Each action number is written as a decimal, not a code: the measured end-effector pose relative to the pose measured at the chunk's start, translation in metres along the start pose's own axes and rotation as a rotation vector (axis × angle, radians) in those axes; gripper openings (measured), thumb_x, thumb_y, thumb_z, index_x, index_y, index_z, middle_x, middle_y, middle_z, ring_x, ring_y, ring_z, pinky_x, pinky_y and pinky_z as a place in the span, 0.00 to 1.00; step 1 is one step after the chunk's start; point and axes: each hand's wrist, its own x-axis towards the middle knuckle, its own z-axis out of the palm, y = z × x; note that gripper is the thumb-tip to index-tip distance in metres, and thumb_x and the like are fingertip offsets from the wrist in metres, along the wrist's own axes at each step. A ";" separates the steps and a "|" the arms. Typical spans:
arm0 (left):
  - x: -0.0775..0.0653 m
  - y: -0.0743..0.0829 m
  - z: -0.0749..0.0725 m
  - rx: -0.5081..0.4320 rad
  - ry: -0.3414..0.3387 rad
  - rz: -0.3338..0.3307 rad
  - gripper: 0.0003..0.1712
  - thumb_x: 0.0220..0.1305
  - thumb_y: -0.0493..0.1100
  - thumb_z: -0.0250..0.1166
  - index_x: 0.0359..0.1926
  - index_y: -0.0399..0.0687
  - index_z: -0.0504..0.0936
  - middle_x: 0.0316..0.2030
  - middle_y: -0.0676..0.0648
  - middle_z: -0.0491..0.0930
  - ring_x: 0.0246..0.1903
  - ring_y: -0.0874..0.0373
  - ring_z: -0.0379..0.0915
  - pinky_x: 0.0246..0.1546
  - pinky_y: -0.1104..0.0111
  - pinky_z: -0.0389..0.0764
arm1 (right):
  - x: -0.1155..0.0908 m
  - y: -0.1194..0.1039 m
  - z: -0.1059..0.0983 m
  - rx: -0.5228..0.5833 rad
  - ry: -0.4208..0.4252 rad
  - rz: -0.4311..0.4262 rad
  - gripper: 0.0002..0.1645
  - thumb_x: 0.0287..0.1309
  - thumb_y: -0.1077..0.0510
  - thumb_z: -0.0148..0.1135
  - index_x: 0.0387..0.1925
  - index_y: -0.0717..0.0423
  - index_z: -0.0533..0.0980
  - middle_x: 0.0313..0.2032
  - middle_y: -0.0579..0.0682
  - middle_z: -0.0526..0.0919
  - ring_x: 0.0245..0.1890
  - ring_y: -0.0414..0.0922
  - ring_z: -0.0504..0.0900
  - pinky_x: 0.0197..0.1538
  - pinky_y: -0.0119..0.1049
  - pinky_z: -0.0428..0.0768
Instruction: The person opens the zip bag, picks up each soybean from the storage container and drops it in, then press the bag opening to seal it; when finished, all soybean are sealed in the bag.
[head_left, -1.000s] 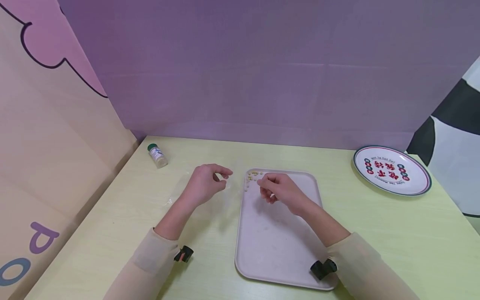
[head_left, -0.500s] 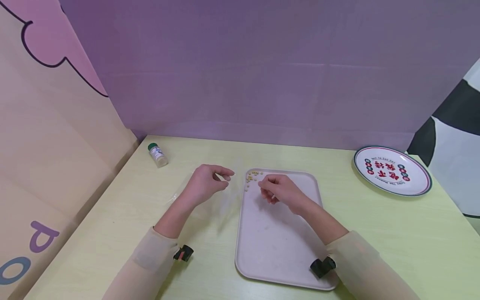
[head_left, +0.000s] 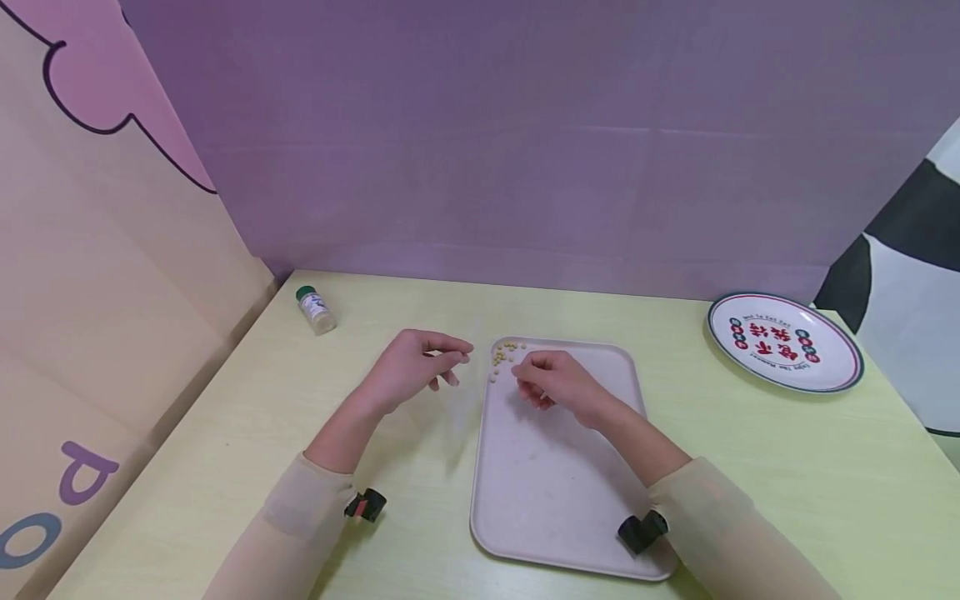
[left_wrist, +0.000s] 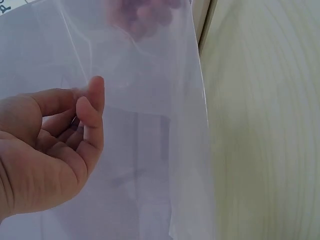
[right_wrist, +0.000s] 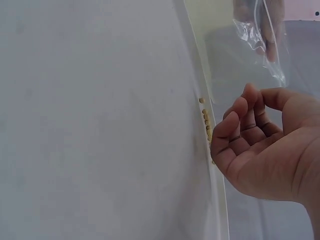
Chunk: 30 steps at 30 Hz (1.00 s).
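My left hand (head_left: 411, 367) pinches a clear plastic bag (left_wrist: 145, 150) between thumb and forefinger, left of the tray. The bag hangs thin and nearly invisible in the head view; the left wrist view has it spread wide. My right hand (head_left: 558, 385) hovers over the upper part of the pale tray (head_left: 555, 500), fingers curled, thumb and forefinger tips together. Whether anything lies between those tips is hidden. Several small yellow beans (head_left: 499, 356) line the tray's upper left corner. In the right wrist view, the bag's creased end (right_wrist: 272, 62) comes close to my right thumb.
A small jar with a green lid (head_left: 316, 311) lies at the table's back left. An oval plate with red lettering (head_left: 784, 343) stands at the back right. A purple backdrop (head_left: 525, 167) rises behind the table (head_left: 750, 483).
My left hand has shifted slightly right, its thumb and forefinger now closer together. The bag has moved from left of that hand to hang beside the tray. My right hand has hardly moved.
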 end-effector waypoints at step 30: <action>0.001 0.000 -0.002 -0.002 -0.033 -0.019 0.12 0.68 0.41 0.68 0.51 0.51 0.89 0.46 0.47 0.86 0.38 0.33 0.80 0.41 0.46 0.80 | 0.024 0.010 0.004 -0.218 0.093 -0.141 0.08 0.61 0.60 0.71 0.40 0.60 0.84 0.28 0.51 0.80 0.28 0.44 0.75 0.30 0.33 0.73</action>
